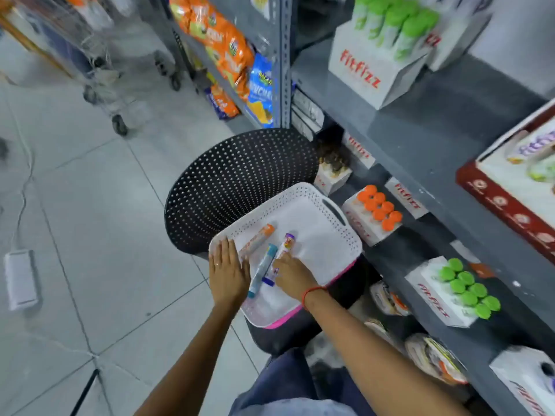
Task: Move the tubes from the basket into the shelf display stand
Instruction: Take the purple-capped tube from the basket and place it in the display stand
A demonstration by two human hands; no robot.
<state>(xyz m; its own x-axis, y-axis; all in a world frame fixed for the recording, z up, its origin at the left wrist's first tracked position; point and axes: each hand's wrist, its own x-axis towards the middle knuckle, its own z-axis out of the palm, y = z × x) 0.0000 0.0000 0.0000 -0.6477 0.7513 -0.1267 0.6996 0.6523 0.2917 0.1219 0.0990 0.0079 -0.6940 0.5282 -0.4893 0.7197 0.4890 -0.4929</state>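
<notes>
Your white basket (330, 238) sits on the seat of the black perforated chair (234, 181), right beside the grey shelving (420, 139). Three tubes lie on its floor: an orange-capped tube (259, 238) nearest the left wall, a blue-capped tube (262, 270) in the middle, and a purple-capped tube (282, 250) just to its right.

Your left hand (228, 270) lies flat on the basket's left rim, fingers together and extended, holding nothing; it seems to be steadying the basket. Your right hand (292, 273) is down on the lower end of the purple-capped tube, fingers curled over it. Whether they have closed around it I cannot tell, since the fingertips are hidden under the hand.

You appear to be at the pick-up. Keep the left hand pressing down so the light basket does not slide off the seat. The blue-capped tube lies touching or nearly touching the purple one, so wrap the purple tube from above and lift straight up rather than dragging sideways, or the round tubes will likely roll.

Match cap colour to the stand: the orange display stand (372, 217) and the green display stand (450, 292) on the lower shelf look full or nearly so. A stand for purple caps is not clearly visible here, so find it before you carry the tube over.
</notes>
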